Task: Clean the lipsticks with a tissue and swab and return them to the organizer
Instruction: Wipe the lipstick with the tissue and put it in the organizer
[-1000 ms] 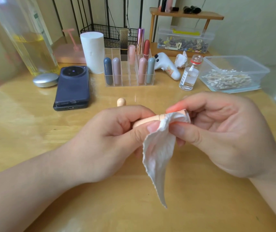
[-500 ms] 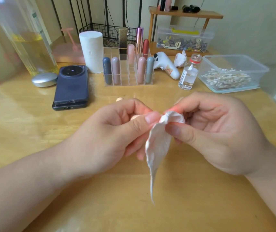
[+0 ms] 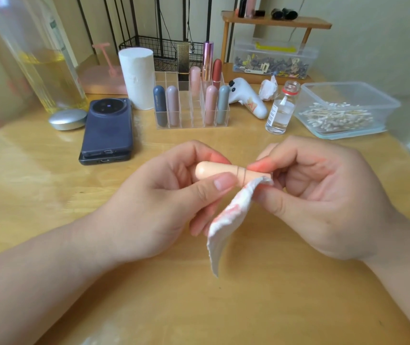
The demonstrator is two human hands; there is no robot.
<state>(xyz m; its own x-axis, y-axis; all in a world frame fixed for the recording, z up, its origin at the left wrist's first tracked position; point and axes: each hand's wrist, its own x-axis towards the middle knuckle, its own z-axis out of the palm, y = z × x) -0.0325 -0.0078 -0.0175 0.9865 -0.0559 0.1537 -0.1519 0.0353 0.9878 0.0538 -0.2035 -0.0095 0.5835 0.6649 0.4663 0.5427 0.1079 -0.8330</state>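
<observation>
Peach lipstick (image 3: 213, 170) gripped at both ends
Left hand (image 3: 154, 207) pinches its rounded end; right hand (image 3: 318, 195) pinches the other end with a red-smeared tissue (image 3: 228, 220); cap closed, lying level.

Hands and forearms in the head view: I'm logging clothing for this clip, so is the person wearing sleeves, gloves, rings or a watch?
Nothing worn shows. The left hand and right hand are bare, without gloves or visible rings. Both forearms are uncovered to the frame edge, with no sleeve, watch or bracelet. The visible fingernails are short and look unpainted.

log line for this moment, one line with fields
step: wiping | left hand: holds peach lipstick | right hand: pinches stained tissue at lipstick end | organizer: front middle slots empty
</observation>
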